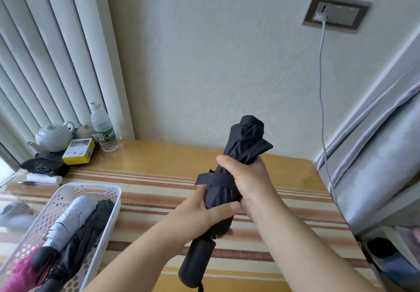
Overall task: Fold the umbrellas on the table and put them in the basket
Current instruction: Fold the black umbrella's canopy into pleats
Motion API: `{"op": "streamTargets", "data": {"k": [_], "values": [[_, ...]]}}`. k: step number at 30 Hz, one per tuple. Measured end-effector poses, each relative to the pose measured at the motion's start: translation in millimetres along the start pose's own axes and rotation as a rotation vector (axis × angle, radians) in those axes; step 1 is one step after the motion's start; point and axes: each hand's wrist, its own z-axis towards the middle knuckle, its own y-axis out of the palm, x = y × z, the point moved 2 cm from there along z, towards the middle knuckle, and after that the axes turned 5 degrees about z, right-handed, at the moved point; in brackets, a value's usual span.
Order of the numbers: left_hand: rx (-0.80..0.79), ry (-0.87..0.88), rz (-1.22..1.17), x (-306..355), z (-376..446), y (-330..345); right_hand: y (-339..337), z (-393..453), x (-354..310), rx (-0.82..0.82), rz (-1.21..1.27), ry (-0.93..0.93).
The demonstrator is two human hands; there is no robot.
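I hold a folded black umbrella [244, 141] upright above the striped table [159, 191], its handle pointing down toward me. My right hand [246, 179] grips the bundled canopy around its middle. My left hand [202, 210] grips the lower canopy, thumb across the fabric, fingertips at the black strap [212, 178] wrapped round it. At the lower left stands a white perforated basket [100, 189] holding a grey umbrella [70, 219], a black umbrella [88, 232] and a magenta one [20, 271].
At the back left stand a white teapot [53, 137], a water bottle [103, 130], a yellow box [78, 152], a black bundle [43, 166] and a white roll [44, 179]. A grey covered object [381, 166] borders the right. A cable [323, 110] hangs from the wall socket.
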Motion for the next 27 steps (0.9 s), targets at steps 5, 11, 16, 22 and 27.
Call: {"op": "streamTargets", "data": {"k": [5, 11, 16, 22, 27], "values": [[-0.104, 0.010, -0.076, -5.6, -1.2, 2.5, -0.1, 0.8, -2.8, -0.028, 0.052, 0.006], [0.464, 0.173, 0.633, -4.6, 1.6, 22.6, 3.9, 2.9, 2.9, 0.087, -0.064, -0.051], [0.162, 0.066, 0.234, -5.9, 1.6, 9.8, -0.9, 6.1, -6.7, -0.026, -0.011, -0.012], [-0.105, -0.009, -0.219, -12.1, -5.0, 14.5, 1.1, 1.8, -8.7, -0.166, 0.063, 0.070], [0.474, 0.166, 0.428, -19.7, 1.3, 18.5, 3.3, 4.5, -0.6, 0.042, -0.025, 0.024]]}}
